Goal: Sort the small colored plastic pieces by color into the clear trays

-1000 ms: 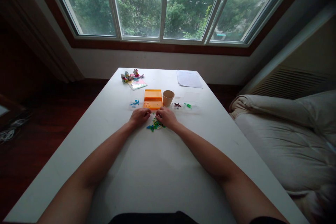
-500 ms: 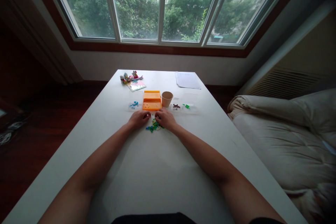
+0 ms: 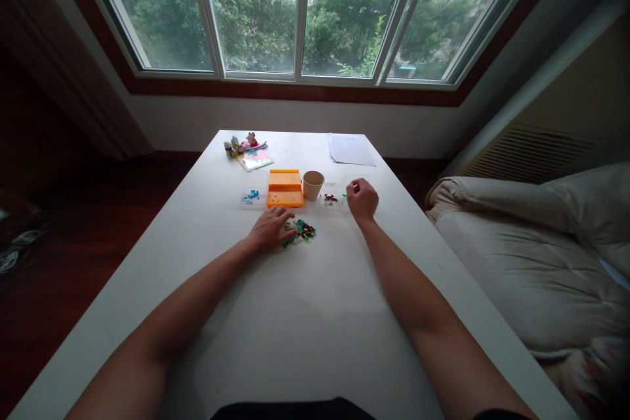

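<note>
Rightward from the bricks (image 3: 305,231), the right hand (image 3: 363,199) has moved

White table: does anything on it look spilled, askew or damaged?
Only the heap of mixed-colour pieces by the left hand looks odd, lying loose on the table like a spill. The paper cup stands upright.
</note>
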`<state>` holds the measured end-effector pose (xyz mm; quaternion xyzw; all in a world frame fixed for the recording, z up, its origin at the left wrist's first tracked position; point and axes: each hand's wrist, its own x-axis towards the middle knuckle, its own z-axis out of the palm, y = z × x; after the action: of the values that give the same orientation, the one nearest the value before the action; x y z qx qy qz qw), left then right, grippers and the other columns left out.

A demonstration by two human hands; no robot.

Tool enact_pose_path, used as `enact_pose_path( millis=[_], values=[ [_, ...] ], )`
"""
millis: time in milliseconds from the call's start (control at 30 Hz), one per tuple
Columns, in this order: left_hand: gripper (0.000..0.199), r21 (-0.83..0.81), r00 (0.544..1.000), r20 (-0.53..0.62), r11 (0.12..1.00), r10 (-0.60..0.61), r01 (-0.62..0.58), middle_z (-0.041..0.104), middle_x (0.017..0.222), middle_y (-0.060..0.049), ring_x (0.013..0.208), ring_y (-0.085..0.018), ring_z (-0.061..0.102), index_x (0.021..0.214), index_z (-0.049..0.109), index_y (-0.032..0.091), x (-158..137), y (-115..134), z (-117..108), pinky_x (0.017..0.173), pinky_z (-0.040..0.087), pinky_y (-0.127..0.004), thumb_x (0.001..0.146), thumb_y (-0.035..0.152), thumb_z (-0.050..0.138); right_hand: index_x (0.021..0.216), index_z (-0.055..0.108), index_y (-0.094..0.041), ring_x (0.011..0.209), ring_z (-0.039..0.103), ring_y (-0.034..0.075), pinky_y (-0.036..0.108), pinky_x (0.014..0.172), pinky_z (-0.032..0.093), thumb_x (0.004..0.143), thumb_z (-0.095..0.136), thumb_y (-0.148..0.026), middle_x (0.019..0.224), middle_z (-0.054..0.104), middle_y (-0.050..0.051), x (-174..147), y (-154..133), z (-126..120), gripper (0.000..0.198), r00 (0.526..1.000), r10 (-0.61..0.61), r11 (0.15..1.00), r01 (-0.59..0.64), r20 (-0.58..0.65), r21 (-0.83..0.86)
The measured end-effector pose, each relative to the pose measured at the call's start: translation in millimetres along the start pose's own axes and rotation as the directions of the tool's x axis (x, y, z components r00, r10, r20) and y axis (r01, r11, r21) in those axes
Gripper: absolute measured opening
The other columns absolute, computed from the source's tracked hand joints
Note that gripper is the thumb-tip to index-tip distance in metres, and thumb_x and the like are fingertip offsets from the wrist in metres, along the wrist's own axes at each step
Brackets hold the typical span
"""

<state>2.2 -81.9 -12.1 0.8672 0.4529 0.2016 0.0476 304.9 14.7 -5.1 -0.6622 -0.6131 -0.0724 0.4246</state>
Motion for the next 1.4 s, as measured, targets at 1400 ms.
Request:
enact_pose_path(
  millis=[1400],
  values=[
    [0.03, 0.135, 0.988, 0.017, 0.978, 0.155, -0.156, 0.062, 0.114, -0.01, 0.105, -0.025, 0.055, 0.112, 0.066, 0.024, 54.6, 57.3, 43.9, 0.093, 0.042, -0.041, 0.092, 0.044, 0.055, 0.08, 0.065, -0.019, 0.059, 0.051, 0.015, 0.025, 0.063, 0.039, 0.093, 0.043, -0.039, 0.063, 0.058, 0.0, -36.4, -21.0, 3.8, 0.032, 0.991, -0.056, 0.944, 0.011, 0.125, 0.33]
  ],
)
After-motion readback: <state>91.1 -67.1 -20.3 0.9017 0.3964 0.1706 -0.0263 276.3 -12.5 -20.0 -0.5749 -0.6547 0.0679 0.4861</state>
